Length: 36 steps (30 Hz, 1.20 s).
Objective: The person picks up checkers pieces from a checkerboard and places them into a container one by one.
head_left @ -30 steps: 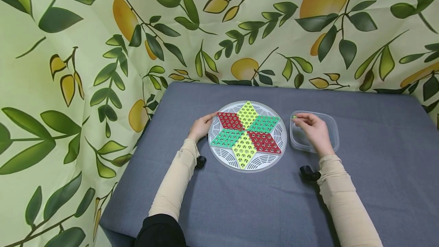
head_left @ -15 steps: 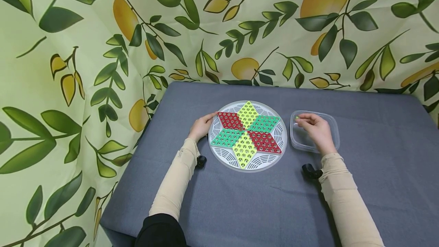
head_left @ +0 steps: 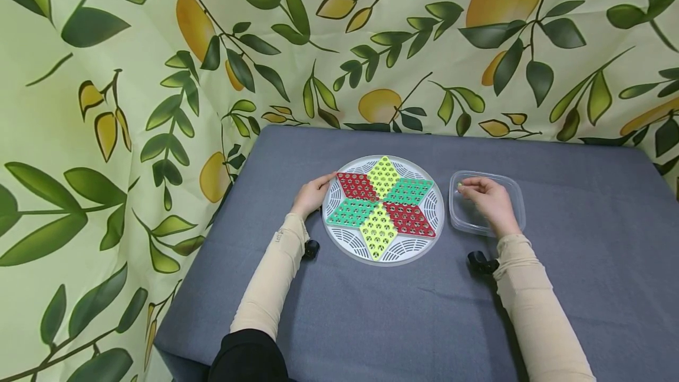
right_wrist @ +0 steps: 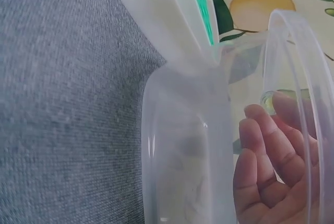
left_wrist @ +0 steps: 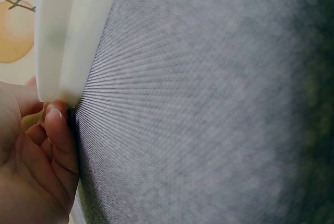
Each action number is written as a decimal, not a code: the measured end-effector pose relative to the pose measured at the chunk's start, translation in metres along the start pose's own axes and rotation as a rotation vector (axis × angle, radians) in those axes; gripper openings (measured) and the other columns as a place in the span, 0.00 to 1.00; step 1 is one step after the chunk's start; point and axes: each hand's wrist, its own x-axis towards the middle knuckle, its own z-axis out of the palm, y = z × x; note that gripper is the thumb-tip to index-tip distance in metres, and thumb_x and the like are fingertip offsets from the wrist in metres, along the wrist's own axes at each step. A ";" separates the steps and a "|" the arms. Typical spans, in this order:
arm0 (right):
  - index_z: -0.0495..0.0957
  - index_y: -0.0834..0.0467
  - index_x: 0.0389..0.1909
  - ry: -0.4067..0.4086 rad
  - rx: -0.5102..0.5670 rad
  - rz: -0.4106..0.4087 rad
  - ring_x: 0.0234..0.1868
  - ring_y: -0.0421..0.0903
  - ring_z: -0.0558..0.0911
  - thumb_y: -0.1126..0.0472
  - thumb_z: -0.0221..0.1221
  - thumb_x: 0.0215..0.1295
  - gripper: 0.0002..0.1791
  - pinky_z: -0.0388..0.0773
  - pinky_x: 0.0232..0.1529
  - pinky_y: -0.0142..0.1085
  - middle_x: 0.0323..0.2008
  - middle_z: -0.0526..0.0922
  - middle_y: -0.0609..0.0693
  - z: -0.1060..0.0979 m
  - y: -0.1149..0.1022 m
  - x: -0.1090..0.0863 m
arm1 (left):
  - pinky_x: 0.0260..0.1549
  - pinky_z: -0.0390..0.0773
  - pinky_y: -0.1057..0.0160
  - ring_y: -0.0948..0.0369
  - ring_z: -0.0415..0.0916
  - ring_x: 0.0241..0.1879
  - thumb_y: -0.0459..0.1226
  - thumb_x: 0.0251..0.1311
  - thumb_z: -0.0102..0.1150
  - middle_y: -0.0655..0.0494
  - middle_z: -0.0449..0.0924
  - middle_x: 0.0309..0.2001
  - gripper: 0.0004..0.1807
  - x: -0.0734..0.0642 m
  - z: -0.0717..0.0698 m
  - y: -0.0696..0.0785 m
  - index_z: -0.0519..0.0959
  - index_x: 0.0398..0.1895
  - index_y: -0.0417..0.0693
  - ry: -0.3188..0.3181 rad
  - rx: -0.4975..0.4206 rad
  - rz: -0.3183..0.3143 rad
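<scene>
A round white Chinese checkers board (head_left: 339,243) lies on the cloth, its star in red, yellow and green sections dotted with holes. At its left edge my left hand (head_left: 310,198) holds the rim; the left wrist view shows bent fingertips right at the white side wall (left_wrist: 65,41). Over a clear plastic container (head_left: 521,208), right of the board, my right hand (head_left: 487,198) pinches a small glassy marble (right_wrist: 268,102) with a yellow-green tint between thumb and forefinger. Its other fingers are slightly bent, seen partly through the container's transparent wall in the right wrist view.
Grey-blue cloth (head_left: 403,323) covers the table. Behind and to the left hangs a curtain (head_left: 297,34) printed with lemons and leaves. A black wrist camera (head_left: 481,264) sits under the right wrist, another black camera (head_left: 311,250) by the left.
My right hand has shifted slightly to the right over the container, with the marble still pinched. The left hand and the board have stayed in place.
</scene>
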 end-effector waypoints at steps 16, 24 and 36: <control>0.74 0.68 0.52 -0.026 -0.036 0.050 0.29 0.27 0.77 0.55 0.54 0.66 0.22 0.74 0.32 0.26 0.25 0.77 0.29 -0.003 0.004 0.007 | 0.35 0.70 0.62 0.56 0.75 0.35 0.49 0.71 0.38 0.57 0.70 0.64 0.20 0.000 0.000 0.000 0.66 0.63 0.76 0.004 0.027 0.002; 0.73 0.68 0.53 -0.020 -0.051 0.037 0.29 0.28 0.76 0.55 0.53 0.67 0.22 0.74 0.31 0.26 0.25 0.76 0.30 -0.004 0.004 0.007 | 0.25 0.67 0.66 0.58 0.70 0.24 0.48 0.71 0.39 0.56 0.72 0.62 0.20 0.000 0.000 0.000 0.66 0.63 0.77 0.001 0.015 -0.002; 0.73 0.67 0.50 0.020 -0.006 0.028 0.29 0.29 0.76 0.53 0.53 0.67 0.22 0.74 0.32 0.25 0.23 0.75 0.28 -0.004 0.002 0.003 | 0.32 0.69 0.64 0.56 0.72 0.28 0.48 0.71 0.38 0.56 0.71 0.63 0.20 0.001 0.001 -0.001 0.66 0.63 0.77 0.008 0.024 0.002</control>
